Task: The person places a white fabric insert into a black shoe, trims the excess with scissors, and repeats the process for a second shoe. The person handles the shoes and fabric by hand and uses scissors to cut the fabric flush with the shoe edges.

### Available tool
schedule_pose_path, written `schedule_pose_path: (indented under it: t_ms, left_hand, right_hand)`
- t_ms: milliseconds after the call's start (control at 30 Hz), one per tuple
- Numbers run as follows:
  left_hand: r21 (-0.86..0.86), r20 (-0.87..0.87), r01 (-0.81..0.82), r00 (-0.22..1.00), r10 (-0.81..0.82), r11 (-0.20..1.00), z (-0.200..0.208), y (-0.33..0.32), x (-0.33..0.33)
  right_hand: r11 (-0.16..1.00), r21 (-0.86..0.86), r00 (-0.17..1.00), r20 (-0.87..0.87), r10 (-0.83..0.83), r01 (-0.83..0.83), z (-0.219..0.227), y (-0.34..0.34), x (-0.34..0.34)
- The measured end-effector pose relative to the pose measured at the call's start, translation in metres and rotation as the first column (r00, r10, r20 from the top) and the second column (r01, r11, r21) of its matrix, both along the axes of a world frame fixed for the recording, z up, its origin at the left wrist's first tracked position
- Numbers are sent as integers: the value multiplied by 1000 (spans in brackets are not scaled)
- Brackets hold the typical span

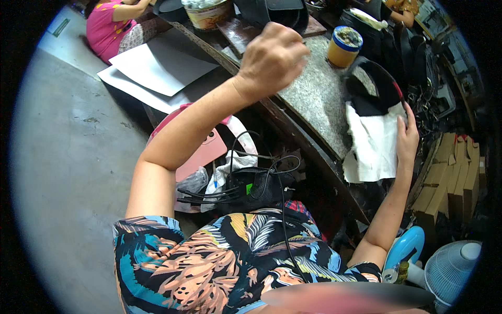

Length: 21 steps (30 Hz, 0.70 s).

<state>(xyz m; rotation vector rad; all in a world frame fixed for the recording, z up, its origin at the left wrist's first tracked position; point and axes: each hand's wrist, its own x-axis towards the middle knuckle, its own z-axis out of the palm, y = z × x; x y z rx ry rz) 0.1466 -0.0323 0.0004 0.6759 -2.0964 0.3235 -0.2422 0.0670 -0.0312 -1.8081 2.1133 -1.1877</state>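
Observation:
My left hand (274,60) is raised over the work table, its fingers curled closed. Whatever may be inside that fist is hidden. At the table's right side my right hand (408,137) grips a black curved piece with white cloth, possibly a shoe upper. Its ragged-edged white cloth (372,144) hangs down beside my fingers, and the black loop (368,91) arches above it, slightly blurred. Under and left of this piece lies a speckled grey stone slab (319,99). A yellow jar (342,52) with a blue rim and smeared contents stands beyond the piece.
A large tub (208,14) and dark pieces sit at the table's far end. White sheets (159,65) lie to the left, near a person in pink (102,29). Below are a pink phone (204,157) and a black bag (256,186). Cartons (444,180) and a fan (452,272) stand right.

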Motion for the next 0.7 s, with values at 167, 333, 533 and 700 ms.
schedule_pose_path:
  t_ms: [167, 333, 533, 700]
  left_hand:
    - [-100, 133, -404, 900, 414, 909, -26, -56, 20]
    - [-83, 309, -500, 810, 499, 862, -47, -99, 14]
    - [-55, 252, -480, 842, 477, 876, -54, -96, 13]
    - [-84, 212, -445, 866, 452, 892, -35, -88, 11]
  right_hand:
    - [995, -79, 850, -519, -91, 59, 27, 2, 29]
    - [900, -131, 839, -437, 324, -416, 65, -17, 101]
    - [833, -65, 797, -340, 500, -550, 81, -59, 154]
    - [800, -88, 794, -225, 565, -594, 77, -63, 168]
